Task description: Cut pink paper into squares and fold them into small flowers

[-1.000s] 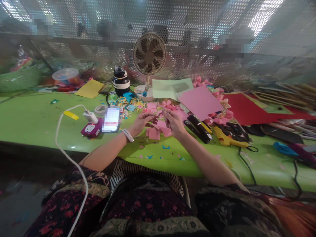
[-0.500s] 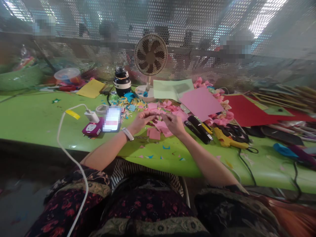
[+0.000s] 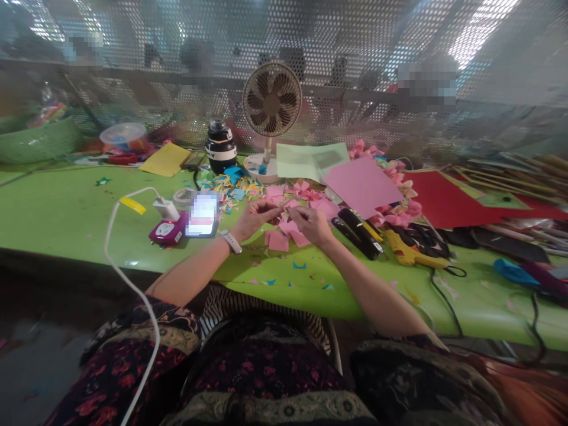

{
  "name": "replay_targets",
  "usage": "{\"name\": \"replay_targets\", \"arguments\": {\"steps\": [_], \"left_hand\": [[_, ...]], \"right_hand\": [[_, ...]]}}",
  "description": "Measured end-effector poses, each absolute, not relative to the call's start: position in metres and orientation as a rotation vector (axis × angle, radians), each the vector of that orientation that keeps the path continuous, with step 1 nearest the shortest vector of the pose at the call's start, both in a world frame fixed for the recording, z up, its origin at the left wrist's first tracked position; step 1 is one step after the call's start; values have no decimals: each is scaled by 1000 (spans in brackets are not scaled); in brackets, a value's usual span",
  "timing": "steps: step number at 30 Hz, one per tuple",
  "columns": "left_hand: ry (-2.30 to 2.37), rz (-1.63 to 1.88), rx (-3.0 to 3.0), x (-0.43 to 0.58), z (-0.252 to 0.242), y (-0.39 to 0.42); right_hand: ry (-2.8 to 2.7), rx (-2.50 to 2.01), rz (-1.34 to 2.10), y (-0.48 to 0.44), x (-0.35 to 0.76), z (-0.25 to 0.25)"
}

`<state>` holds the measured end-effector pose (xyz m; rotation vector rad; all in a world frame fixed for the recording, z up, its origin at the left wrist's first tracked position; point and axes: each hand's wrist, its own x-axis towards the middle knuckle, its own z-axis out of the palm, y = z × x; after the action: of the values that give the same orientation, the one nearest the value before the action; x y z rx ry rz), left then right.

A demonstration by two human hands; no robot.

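Note:
My left hand [image 3: 256, 219], with a pale band on its wrist, is closed in a pinch over the middle of the table. Facing it, my right hand [image 3: 310, 222] pinches too, and the fingertips of both hands almost meet. Between them is a small piece of pink paper [image 3: 285, 208], mostly hidden by the fingers. Beneath and around the hands lie cut pink paper squares [image 3: 278, 241] and several folded pink pieces [image 3: 303, 189]. A black stapler [image 3: 360, 233] rests just right of my right hand. To the left of my left hand is a lit phone [image 3: 202, 215].
A fan [image 3: 272, 103] and a black bottle [image 3: 220, 148] stand at the back. A purple power adapter [image 3: 167, 231] trails a white cable [image 3: 116, 260] over the front edge. Right lie a pink sheet [image 3: 366, 186], a yellow glue gun [image 3: 406, 249] and red sheets [image 3: 452, 201].
My fingers have shifted slightly around the small piece, the left fingertips coming a little lower. The view has moved very slightly; everything else on the table stays put.

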<state>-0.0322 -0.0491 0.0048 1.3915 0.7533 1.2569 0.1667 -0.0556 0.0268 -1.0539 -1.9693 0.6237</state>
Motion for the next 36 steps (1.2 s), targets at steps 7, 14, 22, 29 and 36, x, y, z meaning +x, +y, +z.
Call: {"name": "replay_targets", "arguments": {"steps": [7,14,22,29,36], "left_hand": [[829,1234,1409,-32,2,-47],[808,1258,1319,-31,0,-45],[804,1231,1321,-31,3,-47],[784,1237,1337,-31,5,-48],[762,1302,1342,-29,1,-48]], "right_hand": [[-1930,-1048,612,-56,165,28],[-1913,-1047,586,-56,165,28],[-1937,-1049,534,-52,168,25],[-1950,-1026,536,-54,167,25],[-1974,-1024,539,-56,165,26]]}}
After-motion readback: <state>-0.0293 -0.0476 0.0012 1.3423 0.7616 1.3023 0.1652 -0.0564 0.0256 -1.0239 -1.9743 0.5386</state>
